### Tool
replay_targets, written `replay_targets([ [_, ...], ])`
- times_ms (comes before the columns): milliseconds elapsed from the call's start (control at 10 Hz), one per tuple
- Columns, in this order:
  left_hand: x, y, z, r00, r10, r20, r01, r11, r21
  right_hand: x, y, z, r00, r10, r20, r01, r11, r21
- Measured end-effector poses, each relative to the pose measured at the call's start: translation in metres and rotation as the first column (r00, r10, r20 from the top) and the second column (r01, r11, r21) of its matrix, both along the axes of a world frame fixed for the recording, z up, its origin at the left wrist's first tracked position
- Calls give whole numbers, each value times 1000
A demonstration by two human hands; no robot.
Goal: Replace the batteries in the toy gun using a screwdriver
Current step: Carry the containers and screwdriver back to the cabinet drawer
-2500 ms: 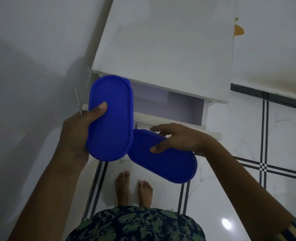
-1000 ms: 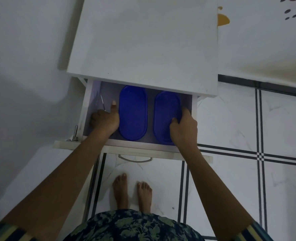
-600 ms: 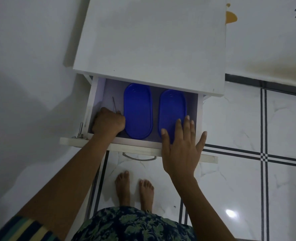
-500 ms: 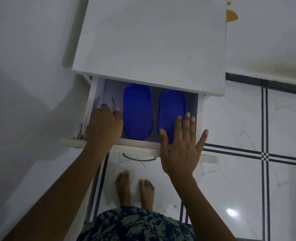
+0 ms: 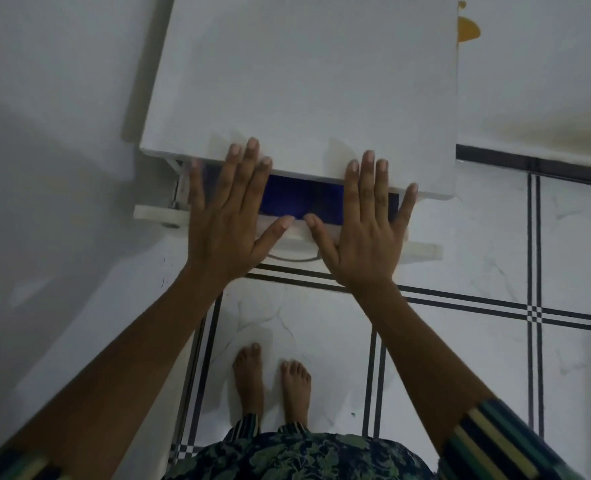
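Seen from above, a person stands barefoot before a white cabinet (image 5: pixel 304 81) whose drawer (image 5: pixel 422 249) is pulled out only a little. The left hand (image 5: pixel 224 220) and the right hand (image 5: pixel 363 233) are held flat, palms down, side by side over the drawer's front edge. The fingers (image 5: pixel 249 174) of both hands are straight and spread apart, gripping nothing, with their tips reaching over the front rim of the cabinet top. The two thumbs point toward each other above the drawer front, close but apart. Whether the palms actually touch the drawer cannot be told.

In the narrow gap between the hands, blue containers (image 5: pixel 297 199) show inside the drawer. A curved drawer handle (image 5: pixel 294 258) shows just below the thumbs. The person's feet (image 5: pixel 249 379) stand on a white tiled floor (image 5: pixel 477 254) crossed by paired dark lines, and a striped sleeve (image 5: pixel 488 441) covers the right forearm near the bottom edge.

Where the toy gun and the screwdriver are cannot be told from this view.
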State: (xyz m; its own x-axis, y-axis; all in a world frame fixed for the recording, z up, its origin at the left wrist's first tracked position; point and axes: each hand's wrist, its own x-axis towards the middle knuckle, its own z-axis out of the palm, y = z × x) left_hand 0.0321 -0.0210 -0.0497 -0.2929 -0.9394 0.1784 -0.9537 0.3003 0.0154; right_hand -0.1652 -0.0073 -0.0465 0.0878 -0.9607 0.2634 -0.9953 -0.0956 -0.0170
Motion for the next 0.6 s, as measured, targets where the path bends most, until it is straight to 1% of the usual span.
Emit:
replay_targets([
  [100, 4, -23, 0, 991, -129, 43, 130, 991, -18, -8, -23, 0, 990, 133, -43, -133, 991, 7],
  [200, 12, -34, -7, 978, -200, 61, 204, 976, -72, -18, -38, -5, 971, 228, -69, -228, 974, 4],
  [300, 9, -34, -18, 985, -165, 44, 171, 965, -197, -21, -44, -16, 969, 239, -70, -246, 962, -120],
  [400, -2, -35, -26, 996, -94, -4, 88, 949, -302, -12, -44, -24, 986, 168, -5, -166, 963, -215],
  [500, -13, -37, -26, 994, -59, -92, 24, 939, -343, -2, -45, -23, 988, 121, 96, -94, 964, -247],
  [600, -19, -37, -18, 986, -37, -164, -9, 963, -269, 2, -41, -18, 971, 115, 210, -69, 974, -214],
])
